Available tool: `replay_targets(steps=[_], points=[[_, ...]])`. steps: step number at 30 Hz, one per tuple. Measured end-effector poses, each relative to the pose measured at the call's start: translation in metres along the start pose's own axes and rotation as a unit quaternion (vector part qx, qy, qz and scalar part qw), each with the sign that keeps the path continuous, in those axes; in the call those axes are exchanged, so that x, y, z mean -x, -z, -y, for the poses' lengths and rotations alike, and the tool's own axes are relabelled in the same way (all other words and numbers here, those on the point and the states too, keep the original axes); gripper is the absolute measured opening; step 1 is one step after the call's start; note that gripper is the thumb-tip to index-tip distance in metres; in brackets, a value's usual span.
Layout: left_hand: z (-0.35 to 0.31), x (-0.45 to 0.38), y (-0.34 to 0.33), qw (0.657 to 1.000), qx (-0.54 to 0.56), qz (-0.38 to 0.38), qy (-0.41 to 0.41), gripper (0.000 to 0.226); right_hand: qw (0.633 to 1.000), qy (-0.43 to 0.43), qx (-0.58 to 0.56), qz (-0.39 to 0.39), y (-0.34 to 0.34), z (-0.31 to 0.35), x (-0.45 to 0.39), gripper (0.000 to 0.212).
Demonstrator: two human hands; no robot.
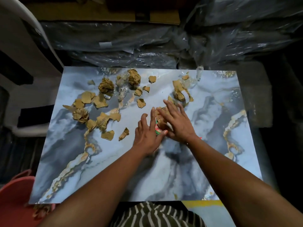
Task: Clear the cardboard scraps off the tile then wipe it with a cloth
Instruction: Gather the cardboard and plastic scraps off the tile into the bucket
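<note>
A large blue-grey marbled tile [205, 169] with gold veins lies flat in front of me. Brown cardboard scraps [98, 102] and crumpled wads lie scattered over its far left and far middle. More torn strips [181, 93] sit at the far right of centre. My left hand [146, 133] and my right hand [176, 122] are side by side near the tile's middle, fingers spread. Between them they press a small heap of cardboard scraps [161, 119] with a red, green and white printed piece. No cloth is visible.
Crinkled clear plastic bits [123, 89] lie among the scraps. Dark plastic-wrapped bundles [147, 43] rise behind the tile. A red tub [14, 199] sits at the near left, below the tile's corner. A white chair [21, 40] stands at the far left.
</note>
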State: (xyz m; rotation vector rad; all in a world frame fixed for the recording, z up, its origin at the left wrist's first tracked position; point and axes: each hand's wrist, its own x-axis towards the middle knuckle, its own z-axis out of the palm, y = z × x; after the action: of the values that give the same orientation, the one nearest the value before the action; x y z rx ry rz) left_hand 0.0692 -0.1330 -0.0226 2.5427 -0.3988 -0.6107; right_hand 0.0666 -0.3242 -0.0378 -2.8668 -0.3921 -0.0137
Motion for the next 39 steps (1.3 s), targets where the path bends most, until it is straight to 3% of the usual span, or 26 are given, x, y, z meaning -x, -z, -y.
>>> replay_targets(steps=[2, 4, 6, 11, 16, 22, 29, 33, 36, 39], points=[[-0.005, 0.004, -0.003, 0.998, -0.012, -0.057, 0.037, 0.115, 0.988, -0.061, -0.084, -0.113, 0.012, -0.016, -0.009, 0.084], [-0.005, 0.005, -0.007, 0.996, -0.004, -0.058, 0.071, 0.132, 0.953, -0.205, -0.140, -0.173, 0.029, -0.037, -0.026, 0.076], [-0.003, 0.005, -0.013, 0.995, 0.002, -0.024, 0.099, 0.141, 0.923, -0.326, -0.147, -0.143, 0.041, -0.068, -0.048, 0.074], [-0.010, -0.008, -0.021, 0.987, 0.054, 0.014, 0.151, 0.143, 0.887, -0.423, -0.181, 0.031, 0.061, -0.142, -0.104, 0.079], [-0.021, -0.018, -0.020, 0.984, 0.098, 0.044, 0.142, 0.144, 0.891, -0.398, -0.195, 0.103, 0.061, -0.164, -0.133, 0.074], [-0.030, -0.018, -0.026, 0.989, 0.052, 0.060, 0.124, 0.156, 0.930, -0.303, -0.086, 0.191, 0.048, -0.137, -0.121, 0.061], [-0.037, -0.020, -0.031, 0.993, 0.017, 0.013, 0.112, 0.160, 0.951, -0.269, -0.102, 0.110, 0.018, -0.062, -0.038, 0.049], [-0.033, -0.022, -0.023, 0.993, 0.031, 0.003, 0.115, 0.144, 0.949, -0.251, -0.159, 0.109, 0.007, -0.020, -0.002, 0.053], [-0.023, -0.020, -0.015, 0.992, 0.028, -0.004, 0.125, 0.138, 0.912, -0.326, -0.245, 0.046, 0.022, -0.005, 0.009, 0.055], [-0.009, -0.017, -0.007, 0.992, 0.017, 0.009, 0.123, 0.139, 0.888, -0.396, -0.231, -0.040, 0.042, -0.015, 0.014, 0.047]])
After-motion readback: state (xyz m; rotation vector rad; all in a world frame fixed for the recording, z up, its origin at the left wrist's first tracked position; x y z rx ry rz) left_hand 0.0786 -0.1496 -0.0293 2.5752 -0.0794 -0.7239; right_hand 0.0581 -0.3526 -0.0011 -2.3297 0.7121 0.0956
